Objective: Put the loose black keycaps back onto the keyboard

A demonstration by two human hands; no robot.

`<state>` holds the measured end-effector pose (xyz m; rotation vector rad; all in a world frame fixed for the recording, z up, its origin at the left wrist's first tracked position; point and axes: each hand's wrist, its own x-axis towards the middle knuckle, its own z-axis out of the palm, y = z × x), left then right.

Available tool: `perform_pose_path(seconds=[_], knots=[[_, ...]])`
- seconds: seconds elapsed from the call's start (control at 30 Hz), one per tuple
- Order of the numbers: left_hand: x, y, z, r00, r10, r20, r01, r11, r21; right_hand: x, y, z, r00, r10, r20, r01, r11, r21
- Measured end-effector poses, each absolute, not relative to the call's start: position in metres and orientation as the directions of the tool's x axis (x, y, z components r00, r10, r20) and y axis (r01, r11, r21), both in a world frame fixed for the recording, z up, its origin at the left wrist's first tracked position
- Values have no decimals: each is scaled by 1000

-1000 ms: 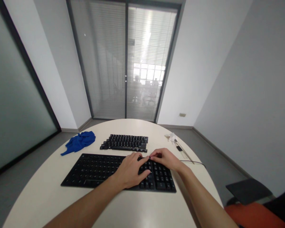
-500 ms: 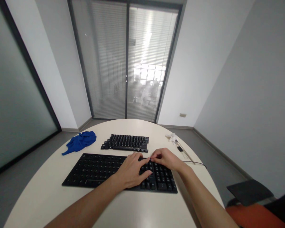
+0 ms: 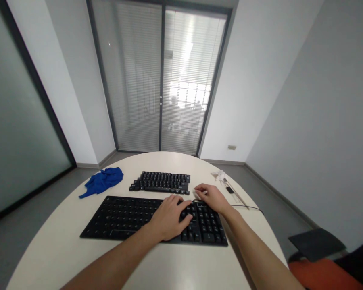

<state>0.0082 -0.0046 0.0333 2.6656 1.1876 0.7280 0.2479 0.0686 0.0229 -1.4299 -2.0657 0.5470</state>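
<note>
Computer keyboard [image 3: 127, 215] across middle of tabletop [image 3: 184, 264]. Left hand [image 3: 169, 217] spread on it. Right hand [image 3: 213, 197] at its far side, fingers curled; cannot tell if pinching anything. Loose keycaps [image 3: 160, 182] in rows toward tabletop's far edge; blue cloth [image 3: 103, 181] near left edge.

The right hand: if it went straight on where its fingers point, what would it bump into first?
Probably the right end of the block of black keys, though how high the right hand sits is unclear.
</note>
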Motion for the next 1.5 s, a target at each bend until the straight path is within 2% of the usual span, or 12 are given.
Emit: perform_pose_path(seconds=[0.2, 0.5, 0.83, 1.13, 1.5], knots=[[9, -5, 34, 561, 739, 374, 669, -671, 321, 245, 104, 21, -137, 970, 202, 848, 220, -481], [9, -5, 35, 555, 743, 374, 668, -666, 332, 232, 154, 30, -81, 985, 154, 927, 131, -350], [9, -6, 36, 552, 755, 353, 674, -654, 345, 215, 179, 22, -102, 983, 151, 922, 150, -357], [9, -5, 36, 551, 759, 346, 678, -649, 344, 210, 184, 25, -183, 982, 38, 912, 184, -366], [10, -6, 38, 550, 757, 353, 674, -652, 347, 213, 187, 28, -166, 986, -16, 916, 148, -373]])
